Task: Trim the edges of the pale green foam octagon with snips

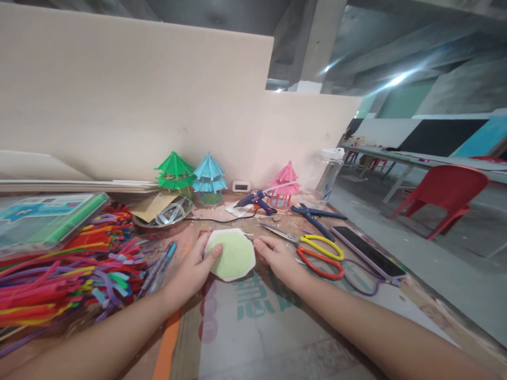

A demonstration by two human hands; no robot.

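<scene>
Pale-green octagonal piece (232,257) at dial centre, over the worktop (206,211). My left hand (199,265) pinches its 9 o'clock edge, thumb on top. My right hand (282,262), half-curled at 3 o'clock; grip unclear. Glue gun (253,200), 1 o'clock.

I see a slim left forearm (130,319) and a matching right forearm (348,315), both bare as far as the near edge of my feed. The left hand (201,258) and right hand (279,257) are bare too, slender-fingered; the left thumb (214,253) has a rounded tip.
</scene>
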